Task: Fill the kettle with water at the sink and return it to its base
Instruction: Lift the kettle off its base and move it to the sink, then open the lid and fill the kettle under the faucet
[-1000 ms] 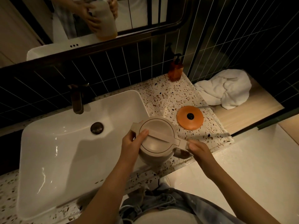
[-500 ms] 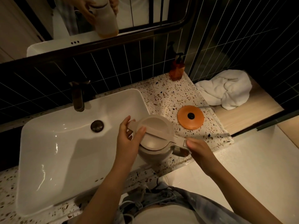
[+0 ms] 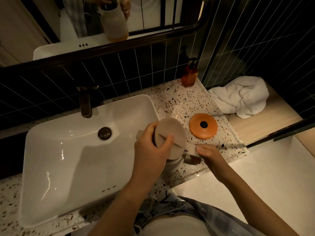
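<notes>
A beige kettle stands on the speckled counter at the right rim of the white sink. My left hand grips its round lid, which is tilted up off the kettle's mouth. My right hand holds the kettle's handle. The round orange base with a black centre pin lies bare on the counter just right of the kettle. A dark faucet stands at the back of the sink; no water runs from it.
An orange soap dispenser stands at the counter's back right corner. A crumpled white towel lies on a wooden ledge to the right. A mirror and dark tiled wall rise behind the sink. The drain plug sits in the basin.
My left hand has taken the lid by its grip and tilted it up from the kettle. The right hand stays on the handle.
</notes>
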Motion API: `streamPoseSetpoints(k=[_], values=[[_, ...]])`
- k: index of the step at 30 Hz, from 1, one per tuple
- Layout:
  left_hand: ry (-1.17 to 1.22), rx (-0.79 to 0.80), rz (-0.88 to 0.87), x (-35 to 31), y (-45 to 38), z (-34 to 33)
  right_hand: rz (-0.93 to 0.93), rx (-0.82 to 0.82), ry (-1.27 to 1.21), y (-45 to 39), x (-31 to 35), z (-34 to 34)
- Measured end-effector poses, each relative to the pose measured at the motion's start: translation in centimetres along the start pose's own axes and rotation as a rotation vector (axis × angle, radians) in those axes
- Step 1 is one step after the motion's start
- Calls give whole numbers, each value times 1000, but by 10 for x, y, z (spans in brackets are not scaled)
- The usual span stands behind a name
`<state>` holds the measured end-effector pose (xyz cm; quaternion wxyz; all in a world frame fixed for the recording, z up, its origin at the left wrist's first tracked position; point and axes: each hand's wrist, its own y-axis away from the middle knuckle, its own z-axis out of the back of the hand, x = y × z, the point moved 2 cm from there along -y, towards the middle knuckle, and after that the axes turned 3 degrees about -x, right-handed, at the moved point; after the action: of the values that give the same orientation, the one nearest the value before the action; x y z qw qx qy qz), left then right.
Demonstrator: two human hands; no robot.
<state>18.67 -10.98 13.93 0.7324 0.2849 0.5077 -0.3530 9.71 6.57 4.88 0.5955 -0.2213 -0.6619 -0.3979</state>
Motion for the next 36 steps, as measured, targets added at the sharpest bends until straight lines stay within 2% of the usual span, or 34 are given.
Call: streamPoseSetpoints(k=[3,5,11,16,21,24,29,33,36], values=[[65,-42,71,-7,4,-8,6,-1,10,0,0,0],[32,-68,58,-11,5,-11,7,5,15,-1,-1,1],[-153,-111,-163,-30,14,-19,20,24,30,-1,3,-2],[-228,-15,-252,-40,26,-30,-22,17,29,-5,-9,4],[-69,139,-221,-38,24,-29,2,20,7,-3,-11,6],[-38,85,-218,-22,13,-15,27,11,58,-2,-6,5],[-253,-115,-96,28,-13,21,51,11,115,0,7,3],[-35,-46,204,55,-21,30,23,51,102,2,9,11],[150,20,338,66,-20,26,-1,80,77,3,6,15]])
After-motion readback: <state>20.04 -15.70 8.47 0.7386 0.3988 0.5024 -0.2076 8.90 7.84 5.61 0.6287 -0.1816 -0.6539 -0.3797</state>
